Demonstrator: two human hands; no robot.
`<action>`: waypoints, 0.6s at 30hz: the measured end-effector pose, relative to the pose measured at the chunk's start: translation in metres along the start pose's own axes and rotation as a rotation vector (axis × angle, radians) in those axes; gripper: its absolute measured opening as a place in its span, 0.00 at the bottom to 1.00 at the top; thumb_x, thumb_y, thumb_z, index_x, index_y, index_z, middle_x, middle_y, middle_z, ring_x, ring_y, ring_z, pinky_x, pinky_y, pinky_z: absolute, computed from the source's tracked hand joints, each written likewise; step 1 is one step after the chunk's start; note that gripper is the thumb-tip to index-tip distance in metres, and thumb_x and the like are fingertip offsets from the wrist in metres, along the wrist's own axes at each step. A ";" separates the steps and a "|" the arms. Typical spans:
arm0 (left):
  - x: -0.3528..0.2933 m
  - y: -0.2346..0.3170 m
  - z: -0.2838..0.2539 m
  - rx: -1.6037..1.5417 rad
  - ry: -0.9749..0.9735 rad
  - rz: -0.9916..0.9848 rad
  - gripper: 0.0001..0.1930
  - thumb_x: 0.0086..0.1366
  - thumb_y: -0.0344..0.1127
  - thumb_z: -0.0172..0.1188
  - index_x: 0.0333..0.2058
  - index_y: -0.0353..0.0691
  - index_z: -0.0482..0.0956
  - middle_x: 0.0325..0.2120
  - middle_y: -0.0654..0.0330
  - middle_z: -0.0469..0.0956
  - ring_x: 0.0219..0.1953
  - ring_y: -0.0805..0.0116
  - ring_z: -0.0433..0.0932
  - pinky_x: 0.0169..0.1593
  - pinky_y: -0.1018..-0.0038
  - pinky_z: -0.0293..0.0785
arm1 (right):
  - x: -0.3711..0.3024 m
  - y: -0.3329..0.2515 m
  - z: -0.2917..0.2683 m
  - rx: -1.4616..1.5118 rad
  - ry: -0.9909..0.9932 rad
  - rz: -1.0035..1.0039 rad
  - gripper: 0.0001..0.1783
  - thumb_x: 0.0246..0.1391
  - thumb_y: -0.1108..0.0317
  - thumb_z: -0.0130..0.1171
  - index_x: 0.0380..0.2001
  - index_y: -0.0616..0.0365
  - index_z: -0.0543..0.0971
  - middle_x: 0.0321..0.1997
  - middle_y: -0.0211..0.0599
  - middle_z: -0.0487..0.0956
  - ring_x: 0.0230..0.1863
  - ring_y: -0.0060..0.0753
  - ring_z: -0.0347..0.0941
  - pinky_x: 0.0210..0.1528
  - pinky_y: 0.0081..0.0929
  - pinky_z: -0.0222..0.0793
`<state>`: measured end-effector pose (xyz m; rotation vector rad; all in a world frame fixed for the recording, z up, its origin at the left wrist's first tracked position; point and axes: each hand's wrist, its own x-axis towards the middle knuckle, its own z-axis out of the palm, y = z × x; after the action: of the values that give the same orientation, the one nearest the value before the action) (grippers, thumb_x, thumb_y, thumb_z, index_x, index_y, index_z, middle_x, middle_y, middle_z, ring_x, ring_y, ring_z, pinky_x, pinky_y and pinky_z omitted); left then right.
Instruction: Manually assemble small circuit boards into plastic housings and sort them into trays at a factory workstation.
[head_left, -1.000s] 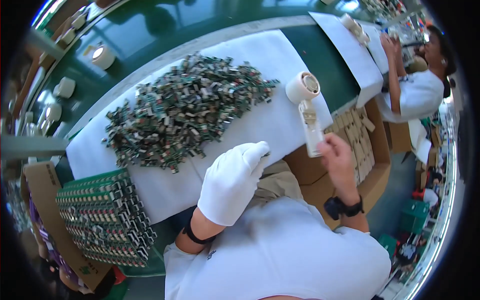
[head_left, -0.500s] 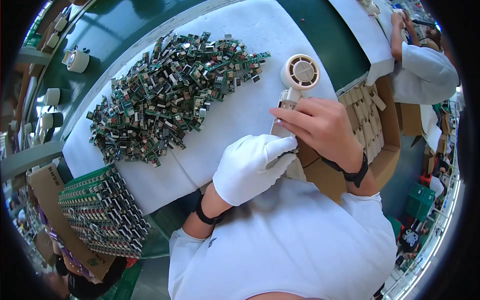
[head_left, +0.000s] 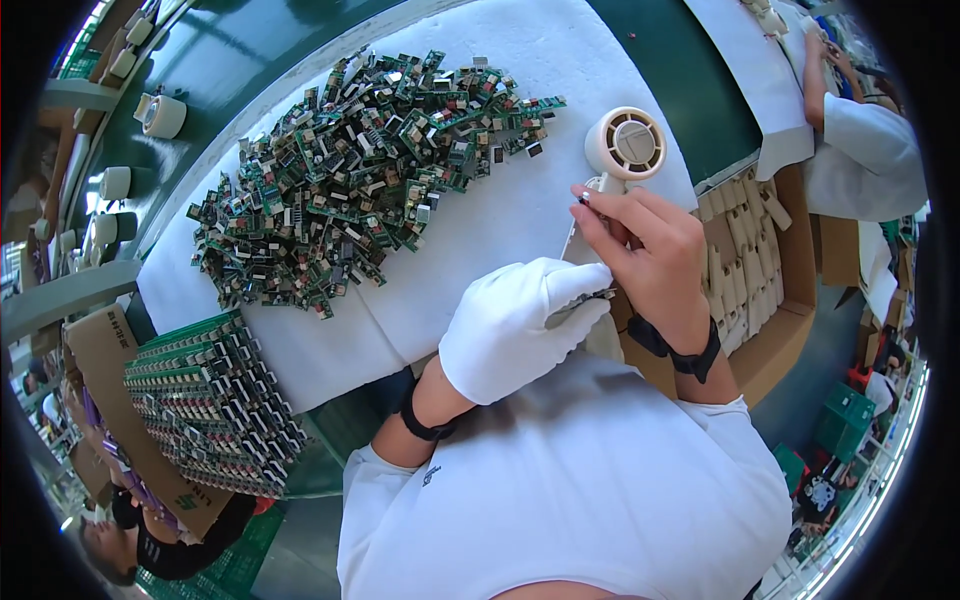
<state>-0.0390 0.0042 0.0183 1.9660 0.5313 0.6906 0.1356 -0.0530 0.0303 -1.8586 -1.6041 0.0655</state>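
A cream handheld fan lies on the white foam sheet, its round slotted head beyond my right hand. My bare right hand is closed in a pinch over the fan's neck. A tiny dark piece with a pale tip shows at its fingertips, too small to name. My left hand, in a white glove, is closed around a small circuit board, of which only a dark edge shows between thumb and fingers. Fingers hide most of the fan's handle. A large heap of small green circuit boards spreads to the left.
Stacked board panels stand at lower left beside a cardboard flap. On the right, an open carton holds several cream handle shells. More fan heads sit on the green surface. A co-worker's sleeve is at far right.
My right fingers have drawn together into a tighter pinch near the fan's neck, with a tiny piece now visible at the tips. The whole view has shifted slightly; my left hand keeps its hold.
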 end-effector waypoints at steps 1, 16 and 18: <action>0.000 0.000 0.000 -0.027 0.003 -0.016 0.15 0.56 0.28 0.74 0.43 0.45 0.85 0.32 0.59 0.85 0.32 0.64 0.84 0.38 0.72 0.79 | 0.001 -0.001 -0.001 0.039 -0.013 0.042 0.11 0.52 0.73 0.72 0.40 0.55 0.88 0.20 0.29 0.72 0.19 0.18 0.64 0.22 0.21 0.60; 0.019 -0.008 0.001 -0.272 0.338 -0.382 0.17 0.65 0.22 0.66 0.53 0.32 0.82 0.44 0.59 0.84 0.42 0.77 0.81 0.47 0.77 0.82 | 0.000 0.007 -0.005 0.303 -0.092 0.211 0.08 0.55 0.75 0.67 0.39 0.60 0.88 0.24 0.28 0.79 0.21 0.12 0.63 0.23 0.20 0.58; 0.020 -0.008 0.001 -0.289 0.328 -0.388 0.17 0.65 0.21 0.65 0.53 0.32 0.82 0.44 0.58 0.84 0.43 0.77 0.81 0.47 0.77 0.82 | 0.002 0.004 -0.012 0.354 -0.171 0.265 0.08 0.54 0.75 0.68 0.38 0.61 0.88 0.23 0.27 0.79 0.21 0.11 0.63 0.23 0.19 0.57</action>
<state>-0.0241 0.0188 0.0158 1.4326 0.9286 0.7936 0.1446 -0.0566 0.0381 -1.8048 -1.3391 0.5998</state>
